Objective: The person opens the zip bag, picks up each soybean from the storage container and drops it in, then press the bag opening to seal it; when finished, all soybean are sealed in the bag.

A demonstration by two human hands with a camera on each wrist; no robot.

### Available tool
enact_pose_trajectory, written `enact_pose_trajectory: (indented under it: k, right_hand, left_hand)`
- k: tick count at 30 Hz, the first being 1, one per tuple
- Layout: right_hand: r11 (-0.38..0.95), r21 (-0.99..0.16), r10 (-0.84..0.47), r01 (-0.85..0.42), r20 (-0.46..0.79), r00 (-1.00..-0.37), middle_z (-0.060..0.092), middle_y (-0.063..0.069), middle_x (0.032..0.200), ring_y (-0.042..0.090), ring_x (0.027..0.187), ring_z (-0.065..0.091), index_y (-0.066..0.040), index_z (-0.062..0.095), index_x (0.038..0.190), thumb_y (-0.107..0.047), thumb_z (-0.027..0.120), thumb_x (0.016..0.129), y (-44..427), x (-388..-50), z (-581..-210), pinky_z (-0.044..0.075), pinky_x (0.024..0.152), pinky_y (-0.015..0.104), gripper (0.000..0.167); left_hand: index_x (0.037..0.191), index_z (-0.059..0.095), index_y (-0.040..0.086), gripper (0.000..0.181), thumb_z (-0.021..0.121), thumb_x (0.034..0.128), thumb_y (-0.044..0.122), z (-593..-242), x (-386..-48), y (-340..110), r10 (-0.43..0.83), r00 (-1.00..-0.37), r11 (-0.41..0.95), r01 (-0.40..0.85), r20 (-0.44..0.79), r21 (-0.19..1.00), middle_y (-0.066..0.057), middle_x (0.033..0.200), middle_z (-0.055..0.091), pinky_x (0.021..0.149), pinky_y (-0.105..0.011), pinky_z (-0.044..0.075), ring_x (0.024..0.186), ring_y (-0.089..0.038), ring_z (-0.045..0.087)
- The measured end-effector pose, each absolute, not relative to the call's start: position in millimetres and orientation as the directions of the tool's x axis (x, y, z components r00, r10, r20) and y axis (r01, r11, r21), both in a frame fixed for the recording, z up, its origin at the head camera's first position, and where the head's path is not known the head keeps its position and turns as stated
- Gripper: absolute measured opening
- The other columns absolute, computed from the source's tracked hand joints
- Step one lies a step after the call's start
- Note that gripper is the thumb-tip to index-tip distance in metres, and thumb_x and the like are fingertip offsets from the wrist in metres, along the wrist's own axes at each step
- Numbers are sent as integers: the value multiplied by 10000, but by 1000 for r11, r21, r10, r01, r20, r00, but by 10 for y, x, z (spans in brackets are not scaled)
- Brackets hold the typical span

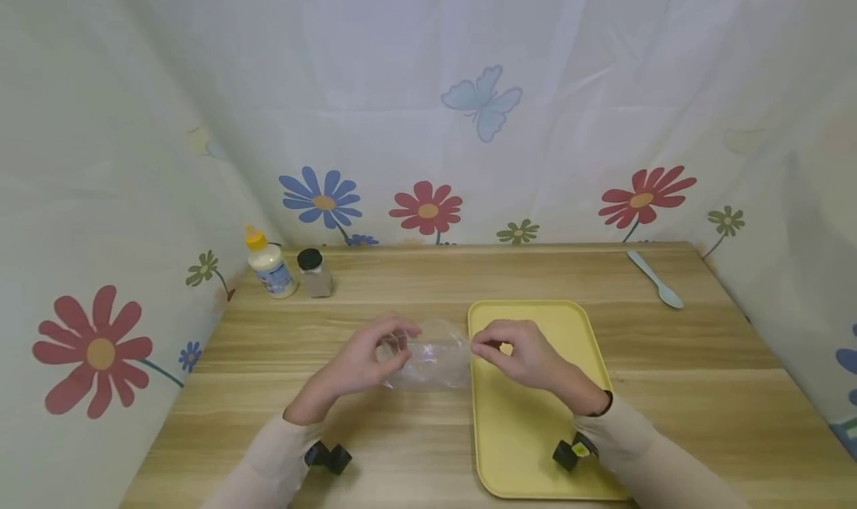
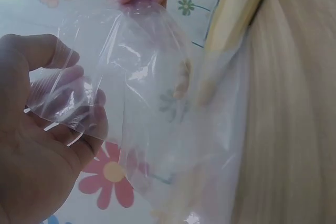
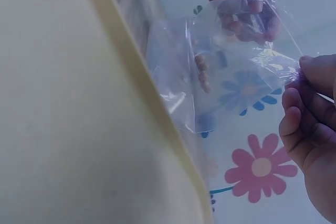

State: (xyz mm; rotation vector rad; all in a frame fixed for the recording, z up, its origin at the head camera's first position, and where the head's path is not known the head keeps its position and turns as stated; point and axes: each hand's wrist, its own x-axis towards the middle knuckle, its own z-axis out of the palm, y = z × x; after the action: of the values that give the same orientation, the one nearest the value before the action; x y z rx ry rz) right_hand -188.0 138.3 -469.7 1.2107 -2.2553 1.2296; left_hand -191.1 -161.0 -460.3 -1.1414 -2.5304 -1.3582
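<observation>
A clear plastic bag (image 1: 431,356) is stretched sideways between the two hands, just above the table. My left hand (image 1: 375,353) holds one corner, with thumb and fingers curved round the film. In the left wrist view the fingers of the left hand (image 2: 52,108) show through the plastic. At the opposite side my right hand (image 1: 518,351) pinches the bag's edge; the right wrist view shows the film gathered between thumb and fingertips of that hand (image 3: 315,114). Small tan shapes appear through the film in both wrist views; I cannot tell whether they are inside it.
A yellow tray (image 1: 529,449) lies beneath the right hand. At the back left stand a squeeze bottle with a yellow cap (image 1: 273,271) and a black-lidded jar (image 1: 316,274). A pale blue spoon (image 1: 655,278) rests at the back right of the wooden table (image 1: 402,271).
</observation>
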Motion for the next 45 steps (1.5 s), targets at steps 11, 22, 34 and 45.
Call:
enact_pose_trajectory:
  k: [11,22,34,45]
  right_hand:
    - [236,-645,-418,-727,608,-675,690,28,749,90,656,573,-37,718,844,8,733,822,1331,-1856,-4414,492,572,246,52]
    - [93,-698,-388,-710,631,-672,673,173,773,84,702,591,76,680,835,116,707,792,1256,-1746,-4032,510,590,219,65]
    - [58,-685,-347,-726,668,-658,694,162,821,105,723,594,16,711,888,136,682,805,1283,-1898,-3999,506,589,231,148]
    - [29,-628,-297,-778,737,-607,679,174,781,63,725,598,81,677,846,47,698,839,1248,-1940,-3907,492,599,186,41]
  left_hand:
    - [1148,648,176,291,670,879,66,-4323,-1851,-1695,549,-739,364,632,390,684,55,1084,639,774,-281,550,894,-96,611]
    - [1089,682,157,186,649,916,96,-4027,-1852,-1818,571,-681,338,705,459,624,30,1032,672,736,-269,546,838,-94,602]
    - [1068,694,82,223,663,875,-26,-3723,-1889,-1881,577,-597,242,777,558,581,-26,955,719,699,-253,561,802,-94,643]
    - [1259,592,76,367,654,927,219,-3524,-1891,-1846,556,-674,438,735,486,518,-27,1065,691,810,-321,548,916,-139,637]
